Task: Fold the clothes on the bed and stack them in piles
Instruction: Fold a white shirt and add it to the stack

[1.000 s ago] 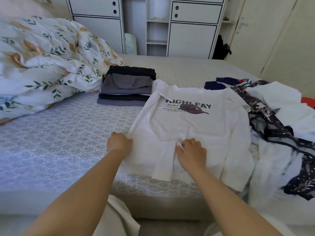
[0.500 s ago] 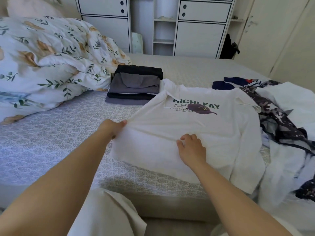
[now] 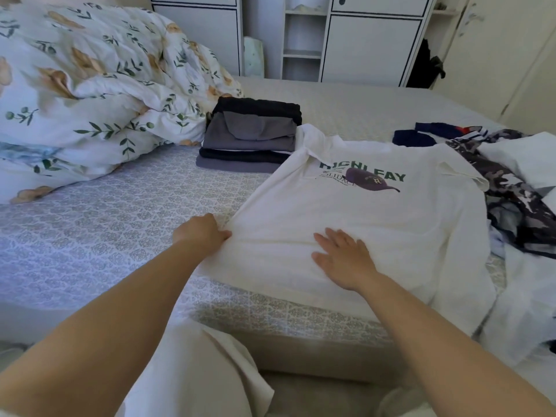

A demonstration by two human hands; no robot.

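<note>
- Head view, nearest first: both my bare forearms reach forward from the bottom edge over the near side of the bed [image 3: 99,236], which wears a grey patterned sheet.
- My left hand [image 3: 200,233] sits at the left edge of the white T-shirt [image 3: 346,218], fingers curled and pinching a fold of its fabric, drawing that side up into a ridge.
- My right hand [image 3: 343,257] lies flat on the lower middle of the shirt, fingers straight and spread, pressing the cloth down and gripping nothing.
- The shirt lies face up across the near right part of the bed, its hem toward me and a green lettered print with a purple cap near the collar; its right sleeve trails toward the mattress edge.
- To the right, touching the shirt's far side, sprawls a heap of unfolded clothes [image 3: 517,203]: white pieces, a dark patterned one, and navy items at the back.
- Beyond the shirt's collar, just beside it, stands a folded pile [image 3: 249,136] of grey and black garments, stacked neatly.
- Left of that pile a floral duvet [image 3: 90,94] is bunched up on the bed.
- Farthest back, white cabinets [image 3: 370,46] with open shelves between them line the wall.
</note>
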